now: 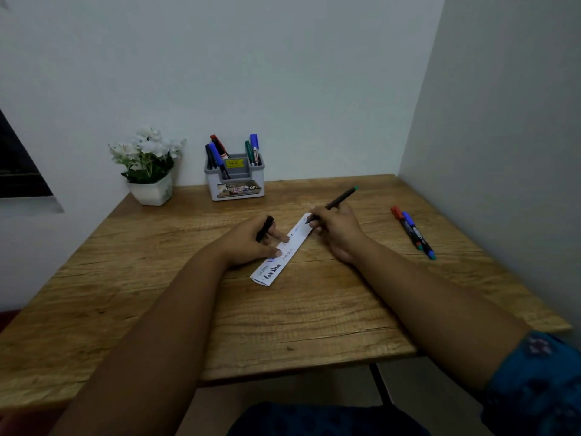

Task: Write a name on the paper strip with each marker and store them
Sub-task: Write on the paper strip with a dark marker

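Observation:
A white paper strip (284, 251) lies slanted on the wooden table (220, 309), with a name written on it several times. My right hand (336, 231) grips a thin dark marker with a green end (338, 199), its tip on the strip's far end. My left hand (251, 243) presses two fingertips on the strip and holds a black marker cap (264, 228) between its fingers. A grey pen holder (235, 179) at the back holds several markers. Two markers, one red-capped (405, 226) and one blue-capped (418, 234), lie on the table at the right.
A white pot of white flowers (147, 166) stands at the back left beside the holder. Walls close off the table at the back and right. The table's front edge (283, 369) runs just above my lap.

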`<action>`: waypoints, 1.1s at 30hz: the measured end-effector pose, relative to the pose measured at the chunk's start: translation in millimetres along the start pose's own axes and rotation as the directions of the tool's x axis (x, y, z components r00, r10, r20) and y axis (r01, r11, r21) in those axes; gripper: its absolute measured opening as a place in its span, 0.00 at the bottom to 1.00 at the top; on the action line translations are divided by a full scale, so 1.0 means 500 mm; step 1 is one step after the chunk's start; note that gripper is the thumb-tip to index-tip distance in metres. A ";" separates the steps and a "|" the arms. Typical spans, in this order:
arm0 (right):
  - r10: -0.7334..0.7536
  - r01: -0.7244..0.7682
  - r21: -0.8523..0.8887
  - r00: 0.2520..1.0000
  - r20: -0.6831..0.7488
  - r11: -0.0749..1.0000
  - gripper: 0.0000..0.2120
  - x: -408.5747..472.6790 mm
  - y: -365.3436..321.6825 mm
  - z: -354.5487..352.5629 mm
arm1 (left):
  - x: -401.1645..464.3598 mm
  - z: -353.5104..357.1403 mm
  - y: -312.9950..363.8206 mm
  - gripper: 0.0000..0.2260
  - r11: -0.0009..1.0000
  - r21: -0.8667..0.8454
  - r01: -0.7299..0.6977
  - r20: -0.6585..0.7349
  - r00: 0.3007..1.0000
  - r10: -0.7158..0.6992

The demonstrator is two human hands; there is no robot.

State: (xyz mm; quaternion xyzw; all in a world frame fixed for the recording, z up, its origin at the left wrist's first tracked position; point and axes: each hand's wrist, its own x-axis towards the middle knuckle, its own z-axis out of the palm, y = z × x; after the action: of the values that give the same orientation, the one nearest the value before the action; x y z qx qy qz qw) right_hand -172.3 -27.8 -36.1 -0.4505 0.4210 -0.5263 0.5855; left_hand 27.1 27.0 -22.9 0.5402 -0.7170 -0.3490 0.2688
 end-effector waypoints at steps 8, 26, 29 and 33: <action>0.010 0.065 -0.238 0.954 0.301 0.969 0.06 0.010 -0.009 -0.011 | -0.006 -0.019 0.006 0.16 0.994 0.112 0.006 0.096 0.995 -0.016; -0.150 0.513 -0.568 0.812 0.563 0.644 0.04 0.015 -0.011 -0.014 | 0.029 -0.027 -0.001 0.24 0.981 0.192 0.006 0.109 0.994 -0.028; -0.095 0.493 -0.538 0.791 0.604 0.684 0.02 0.013 -0.007 -0.007 | 0.036 -0.032 -0.005 0.24 0.973 0.229 0.002 0.154 0.987 -0.038; -0.033 0.464 -0.556 0.787 0.616 0.690 0.04 0.021 -0.008 -0.006 | 0.037 -0.032 -0.013 0.25 0.977 0.212 0.035 0.180 0.981 -0.074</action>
State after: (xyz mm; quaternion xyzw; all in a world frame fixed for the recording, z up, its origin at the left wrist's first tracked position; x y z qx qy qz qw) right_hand -175.2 -38.5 -33.3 -0.8219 0.3239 -0.2553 0.3930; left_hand 38.0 5.0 -18.2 0.5498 -0.7564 -0.3286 0.1326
